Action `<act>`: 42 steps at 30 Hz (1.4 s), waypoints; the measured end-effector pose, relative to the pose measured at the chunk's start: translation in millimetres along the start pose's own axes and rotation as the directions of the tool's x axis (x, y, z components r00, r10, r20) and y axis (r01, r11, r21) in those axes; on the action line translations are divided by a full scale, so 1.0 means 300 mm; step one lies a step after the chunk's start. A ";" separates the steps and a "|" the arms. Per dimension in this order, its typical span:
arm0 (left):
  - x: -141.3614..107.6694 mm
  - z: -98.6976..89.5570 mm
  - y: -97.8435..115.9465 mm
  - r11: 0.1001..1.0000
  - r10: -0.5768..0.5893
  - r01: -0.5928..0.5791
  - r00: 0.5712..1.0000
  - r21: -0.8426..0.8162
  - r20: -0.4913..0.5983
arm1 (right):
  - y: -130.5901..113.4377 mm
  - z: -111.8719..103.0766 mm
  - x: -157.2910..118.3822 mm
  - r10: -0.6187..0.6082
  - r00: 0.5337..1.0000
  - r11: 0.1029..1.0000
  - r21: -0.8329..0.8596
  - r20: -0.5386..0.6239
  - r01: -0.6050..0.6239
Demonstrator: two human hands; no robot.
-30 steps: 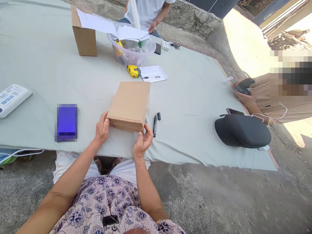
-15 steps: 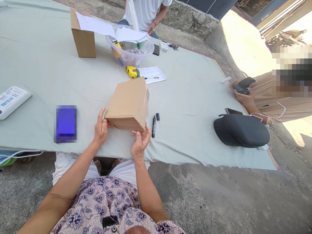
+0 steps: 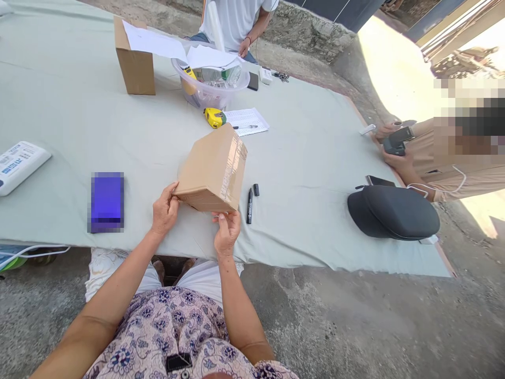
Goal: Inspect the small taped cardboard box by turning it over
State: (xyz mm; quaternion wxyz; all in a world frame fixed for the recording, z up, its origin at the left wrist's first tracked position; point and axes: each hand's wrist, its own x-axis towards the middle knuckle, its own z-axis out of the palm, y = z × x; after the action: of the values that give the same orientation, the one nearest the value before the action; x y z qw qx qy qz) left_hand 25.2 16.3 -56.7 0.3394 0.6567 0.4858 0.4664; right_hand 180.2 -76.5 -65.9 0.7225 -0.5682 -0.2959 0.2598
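A brown cardboard box (image 3: 205,163) is tilted between my two hands above the cloth-covered table. My left hand (image 3: 164,210) grips its near left corner, thumb on the side and fingers partly under it. My right hand (image 3: 228,231) holds the near right bottom edge, with some fingertips hidden beneath. Clear tape (image 3: 233,168) runs along the box's right face. Just right of the box lie an uncapped black marker (image 3: 250,206) and its cap (image 3: 256,189). Behind it are a yellow tape measure (image 3: 215,117) and a printed sheet (image 3: 252,120) with a pen.
A purple object (image 3: 107,201) and a white device (image 3: 21,164) lie left. Farther back stand another box (image 3: 138,71) and a plastic basin (image 3: 213,95). A black case (image 3: 394,213) is at right. One person sits opposite; another at right holds a dark device (image 3: 396,143).
The box has turned and tipped between my hands, so its taped right face shows more. My left hand has moved slightly up and right. The person at right has shifted their hands.
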 end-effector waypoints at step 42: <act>0.001 0.006 0.025 0.978 0.142 -0.157 0.983 0.141 0.114 | 0.027 -0.018 0.005 -0.085 0.996 0.996 -0.003 0.003 0.085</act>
State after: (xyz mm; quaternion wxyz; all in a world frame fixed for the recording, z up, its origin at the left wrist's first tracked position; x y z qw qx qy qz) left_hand 29.3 14.3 -50.5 0.2781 0.7382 0.4503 0.4183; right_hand 184.7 -77.3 -74.6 0.7317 -0.5557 -0.3211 0.2293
